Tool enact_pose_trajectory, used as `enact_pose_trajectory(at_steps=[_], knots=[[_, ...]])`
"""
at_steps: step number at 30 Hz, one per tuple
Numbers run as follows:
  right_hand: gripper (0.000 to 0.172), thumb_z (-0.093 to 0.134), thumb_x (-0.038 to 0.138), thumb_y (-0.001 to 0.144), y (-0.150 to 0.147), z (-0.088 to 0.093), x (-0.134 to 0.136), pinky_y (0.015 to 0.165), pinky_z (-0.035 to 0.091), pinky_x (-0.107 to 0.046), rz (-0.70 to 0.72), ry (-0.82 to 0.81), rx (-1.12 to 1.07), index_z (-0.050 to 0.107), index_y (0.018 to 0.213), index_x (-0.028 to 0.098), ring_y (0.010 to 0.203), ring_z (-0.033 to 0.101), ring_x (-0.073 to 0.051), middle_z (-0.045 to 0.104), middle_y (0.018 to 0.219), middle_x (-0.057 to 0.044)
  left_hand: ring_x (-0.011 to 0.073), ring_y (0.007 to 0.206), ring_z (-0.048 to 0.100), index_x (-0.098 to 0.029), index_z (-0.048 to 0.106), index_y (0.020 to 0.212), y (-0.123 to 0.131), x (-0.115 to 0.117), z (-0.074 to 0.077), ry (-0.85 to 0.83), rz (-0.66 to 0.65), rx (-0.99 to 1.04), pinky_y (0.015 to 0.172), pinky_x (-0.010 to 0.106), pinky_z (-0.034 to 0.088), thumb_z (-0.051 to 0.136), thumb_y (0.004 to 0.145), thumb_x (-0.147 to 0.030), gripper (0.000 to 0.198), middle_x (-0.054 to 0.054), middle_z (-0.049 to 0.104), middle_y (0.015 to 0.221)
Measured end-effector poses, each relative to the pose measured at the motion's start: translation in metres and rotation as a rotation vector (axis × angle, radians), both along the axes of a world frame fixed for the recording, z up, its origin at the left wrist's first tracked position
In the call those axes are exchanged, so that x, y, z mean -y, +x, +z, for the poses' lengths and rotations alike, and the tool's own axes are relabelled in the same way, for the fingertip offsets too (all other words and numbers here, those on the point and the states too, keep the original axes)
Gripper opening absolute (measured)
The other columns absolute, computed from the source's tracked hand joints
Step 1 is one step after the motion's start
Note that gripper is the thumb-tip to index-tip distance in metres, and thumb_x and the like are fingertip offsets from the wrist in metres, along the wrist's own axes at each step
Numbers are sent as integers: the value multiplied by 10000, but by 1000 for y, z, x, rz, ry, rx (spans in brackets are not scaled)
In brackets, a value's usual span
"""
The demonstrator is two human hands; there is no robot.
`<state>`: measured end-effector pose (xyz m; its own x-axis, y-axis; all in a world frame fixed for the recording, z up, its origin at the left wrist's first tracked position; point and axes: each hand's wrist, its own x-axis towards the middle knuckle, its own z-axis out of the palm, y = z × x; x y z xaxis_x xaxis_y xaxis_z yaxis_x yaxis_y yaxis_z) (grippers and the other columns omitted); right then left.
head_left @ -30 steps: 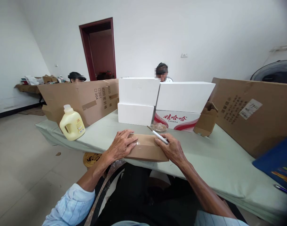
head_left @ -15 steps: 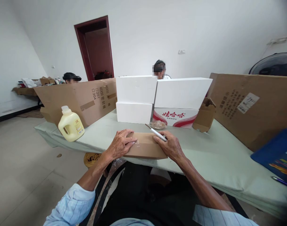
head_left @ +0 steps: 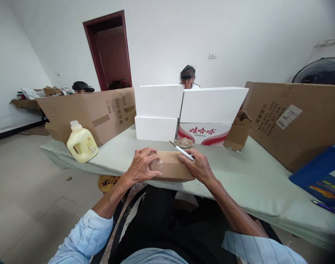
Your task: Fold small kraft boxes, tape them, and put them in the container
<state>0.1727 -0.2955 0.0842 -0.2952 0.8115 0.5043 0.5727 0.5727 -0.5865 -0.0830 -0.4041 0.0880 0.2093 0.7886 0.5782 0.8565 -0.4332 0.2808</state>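
Note:
A small brown cardboard box [head_left: 171, 169] lies at the table's near edge, in front of my body. My left hand [head_left: 143, 165] grips its left end, the thumb on the front face and the fingers over the top. Between the thumb and fingers of my right hand [head_left: 199, 167] is a white-handled knife [head_left: 184, 152], its thin blade pointing up and to the left. That same hand rests against the box's right end. A shiny strip, perhaps clear tape, shows on the box beside my left fingers.
White boxes [head_left: 159, 102] stand stacked at the back beside a printed carton [head_left: 203, 134]; a clear plastic bundle [head_left: 184, 142] lies before them. Large cartons [head_left: 294, 121] flank both sides. A yellow jug [head_left: 82, 143] stands left, a blue container [head_left: 318, 176] right. Two people sit behind.
My left thumb has moved down and right onto the box's front face. My right hand keeps the knife in about the same place. The view has shifted slightly.

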Motion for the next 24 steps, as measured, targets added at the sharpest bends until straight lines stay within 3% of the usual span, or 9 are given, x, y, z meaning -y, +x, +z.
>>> enact_pose_trajectory(at_steps=[15,17,21,24], knots=[[322,655,524,892,1,0,1,771,476,-383,13,11,-3,748,1003,235,903,700,-287,774,1011,-70,331,1283,633,-249,791,1064,4,-1,4,-2,33,9,1142,554,409,908,793,-299,299,81,696,1339],[318,654,516,893,2,0,1,776,479,-384,16,7,-2,750,1005,234,902,700,-286,774,1007,-69,347,1349,601,-247,774,1161,-5,2,3,-4,46,5,1176,568,391,918,787,-320,408,99,659,1419],[313,646,509,907,5,-1,-2,759,489,-382,36,1,33,746,1021,235,886,703,-283,773,1012,-70,434,1507,453,-267,622,1446,-37,11,-6,-123,51,54,1221,649,362,1021,624,-405,924,172,447,1649],[338,615,537,945,10,4,-3,736,484,-381,14,113,101,726,1033,230,899,704,-293,763,1048,-89,430,1545,407,-260,528,1521,-54,16,-17,-213,-32,131,1240,624,383,1035,593,-378,1065,200,371,1682]])
